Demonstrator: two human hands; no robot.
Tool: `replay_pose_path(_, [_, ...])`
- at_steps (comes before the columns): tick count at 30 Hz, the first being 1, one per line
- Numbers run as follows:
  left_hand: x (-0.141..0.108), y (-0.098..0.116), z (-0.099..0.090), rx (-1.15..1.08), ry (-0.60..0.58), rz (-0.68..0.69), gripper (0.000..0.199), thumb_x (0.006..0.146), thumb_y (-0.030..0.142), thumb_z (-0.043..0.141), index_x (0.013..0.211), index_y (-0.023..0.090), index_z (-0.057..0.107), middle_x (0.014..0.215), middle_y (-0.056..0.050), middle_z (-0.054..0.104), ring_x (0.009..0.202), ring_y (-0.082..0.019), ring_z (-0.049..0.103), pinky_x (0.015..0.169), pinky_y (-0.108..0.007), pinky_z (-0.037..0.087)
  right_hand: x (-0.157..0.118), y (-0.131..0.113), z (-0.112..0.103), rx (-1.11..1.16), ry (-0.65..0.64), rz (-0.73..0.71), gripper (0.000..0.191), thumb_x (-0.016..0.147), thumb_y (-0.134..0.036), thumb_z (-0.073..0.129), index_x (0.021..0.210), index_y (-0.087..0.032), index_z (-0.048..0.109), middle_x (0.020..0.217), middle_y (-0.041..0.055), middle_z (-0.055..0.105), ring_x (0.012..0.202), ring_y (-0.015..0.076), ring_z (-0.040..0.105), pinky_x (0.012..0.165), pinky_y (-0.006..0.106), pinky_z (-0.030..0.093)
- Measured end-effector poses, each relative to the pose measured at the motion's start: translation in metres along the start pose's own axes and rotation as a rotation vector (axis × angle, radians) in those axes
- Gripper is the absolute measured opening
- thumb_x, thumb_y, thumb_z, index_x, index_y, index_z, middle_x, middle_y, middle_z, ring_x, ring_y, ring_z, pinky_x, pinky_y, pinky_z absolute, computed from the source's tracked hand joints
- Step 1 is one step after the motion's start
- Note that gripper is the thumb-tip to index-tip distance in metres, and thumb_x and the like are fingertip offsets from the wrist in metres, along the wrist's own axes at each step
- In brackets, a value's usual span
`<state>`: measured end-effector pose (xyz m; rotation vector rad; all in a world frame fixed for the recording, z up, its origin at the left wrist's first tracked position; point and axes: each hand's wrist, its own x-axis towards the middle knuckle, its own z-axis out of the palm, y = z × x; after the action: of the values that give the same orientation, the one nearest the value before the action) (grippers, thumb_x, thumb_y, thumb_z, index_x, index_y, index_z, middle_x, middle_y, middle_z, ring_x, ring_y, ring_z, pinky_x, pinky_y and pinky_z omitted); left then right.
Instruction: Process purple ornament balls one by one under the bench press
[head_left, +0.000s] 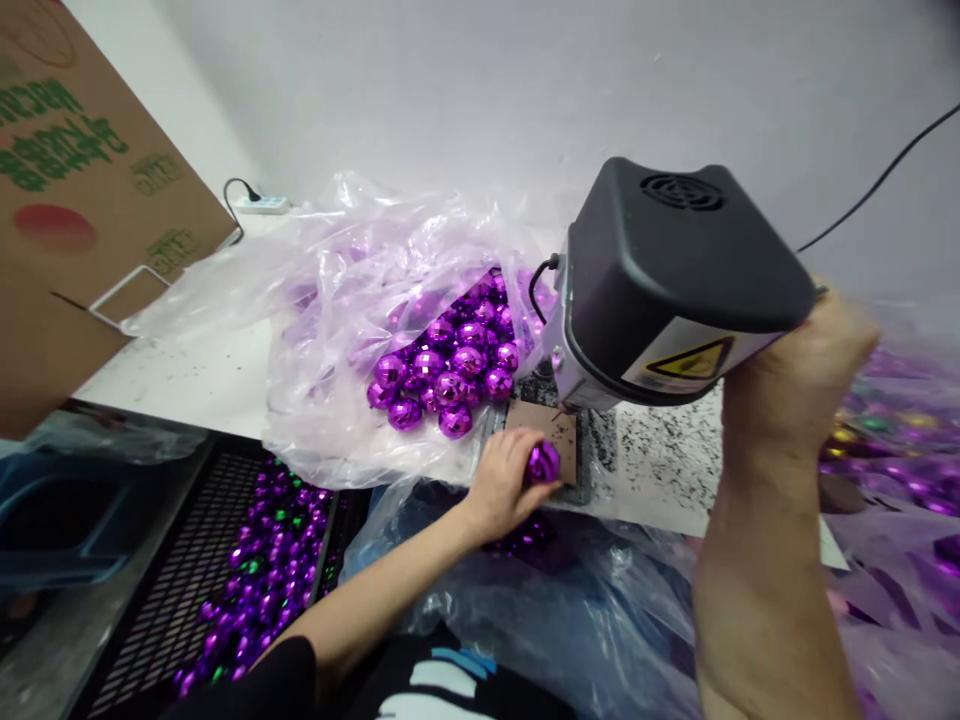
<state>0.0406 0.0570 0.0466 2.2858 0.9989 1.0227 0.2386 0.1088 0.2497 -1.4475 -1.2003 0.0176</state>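
My left hand (pixel 510 478) is closed around a shiny purple ball (pixel 544 462), its fingers and thumb on either side. It holds the ball over a brown square board (pixel 541 428) on the base of a black-topped bench machine (pixel 682 270). To the far side of that machine reaches my right hand (pixel 806 350), which looks closed; the machine's housing hides most of its fingers and whatever they grip. Left of the machine, a pile of purple mirrored balls (pixel 450 385) spills from a clear plastic bag (pixel 322 400).
Dark specks litter the white table (pixel 660 470). At lower left, a black crate (pixel 161 580) holds purple and green beads. A cardboard box (pixel 90 200) stands at left, near a power strip (pixel 262 205). More bagged purple beads (pixel 900 470) lie at right. Clear plastic (pixel 600 600) drapes below the table edge.
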Motion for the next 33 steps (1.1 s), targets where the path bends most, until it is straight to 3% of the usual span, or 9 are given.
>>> replay_pose_path(3, [-0.061,0.001,0.003,-0.038,-0.222,0.085,0.064,0.087,0.054,0.062,0.137,0.017,0.046,0.124,-0.017,0.062,0.113,-0.029,0.060,0.098,-0.044,0.049,-0.002,0.002,0.000,0.029,0.024,-0.025,0.032,0.087,-0.028,0.054,0.061,-0.010,0.047,0.052,-0.0015,0.033,0.053,0.0008,0.031,0.051,0.020,0.017])
replay_pose_path(6, [-0.106,-0.004,0.007,0.050,-0.506,-0.207,0.066,0.087,0.064,0.056,0.131,0.015,0.053,0.110,-0.016,0.068,0.101,-0.030,0.066,0.090,-0.045,0.053,-0.001,0.003,0.000,0.060,0.038,-0.007,0.032,0.085,-0.033,0.057,0.064,-0.010,0.052,0.051,-0.0016,0.034,0.053,0.0008,0.031,0.051,0.020,0.015])
replay_pose_path(11, [-0.081,0.006,-0.037,0.083,-0.637,-0.345,0.053,0.085,0.054,0.066,0.123,0.018,0.060,0.111,-0.012,0.070,0.103,-0.029,0.067,0.089,-0.040,0.052,0.000,0.002,0.000,0.018,0.023,-0.035,0.032,0.086,-0.029,0.055,0.060,-0.010,0.051,0.050,-0.0017,0.033,0.051,0.0000,0.026,0.051,0.021,0.010])
replay_pose_path(13, [-0.047,0.010,-0.067,-0.017,-0.529,-0.291,0.029,0.095,0.046,0.055,0.108,0.023,0.064,0.095,-0.004,0.071,0.087,-0.020,0.068,0.078,-0.030,0.053,0.000,0.002,-0.001,-0.021,0.018,-0.055,0.032,0.086,-0.026,0.054,0.059,-0.010,0.051,0.050,-0.0018,0.032,0.051,-0.0002,0.023,0.051,0.022,0.008])
replay_pose_path(17, [0.018,-0.012,-0.100,0.308,0.140,-0.301,0.028,0.094,0.041,0.059,0.112,0.019,0.060,0.108,-0.009,0.064,0.103,-0.024,0.061,0.090,-0.037,0.049,0.000,0.003,0.000,0.003,0.026,-0.022,0.026,0.085,-0.022,0.054,0.061,-0.010,0.051,0.052,-0.0018,0.034,0.052,0.0003,0.028,0.050,0.020,0.015])
replay_pose_path(21, [0.048,-0.047,-0.098,0.399,0.163,-0.334,0.054,0.076,0.036,0.081,0.121,0.018,0.057,0.120,-0.013,0.058,0.112,-0.030,0.057,0.095,-0.044,0.048,-0.001,0.003,0.001,0.013,0.026,0.008,0.028,0.084,-0.026,0.057,0.062,-0.010,0.050,0.053,-0.0015,0.036,0.053,0.0008,0.031,0.049,0.019,0.016])
replay_pose_path(26, [0.041,-0.033,-0.111,-0.499,0.248,-0.532,0.046,0.085,0.045,0.069,0.123,0.023,0.056,0.116,-0.006,0.061,0.101,-0.021,0.060,0.084,-0.033,0.051,-0.001,-0.001,-0.002,0.000,-0.030,-0.008,0.033,0.087,-0.033,0.054,0.064,-0.010,0.049,0.054,-0.0015,0.035,0.053,0.0012,0.029,0.049,0.019,0.016])
replay_pose_path(29, [0.022,-0.011,-0.109,-1.182,0.052,-0.660,0.041,0.092,0.047,0.059,0.128,0.027,0.056,0.118,-0.006,0.062,0.090,-0.017,0.065,0.073,-0.027,0.051,-0.001,-0.002,-0.003,-0.008,-0.032,-0.042,0.033,0.089,-0.030,0.051,0.063,-0.010,0.046,0.055,-0.0016,0.033,0.054,0.0012,0.029,0.051,0.019,0.014])
replay_pose_path(33, [0.000,0.003,-0.082,-1.520,-0.094,-0.787,0.050,0.090,0.047,0.063,0.135,0.028,0.052,0.112,-0.008,0.066,0.083,-0.020,0.071,0.070,-0.030,0.053,-0.001,0.000,-0.001,0.021,-0.009,-0.060,0.034,0.090,-0.030,0.052,0.064,-0.009,0.043,0.057,-0.0015,0.032,0.057,0.0011,0.031,0.054,0.018,0.017])
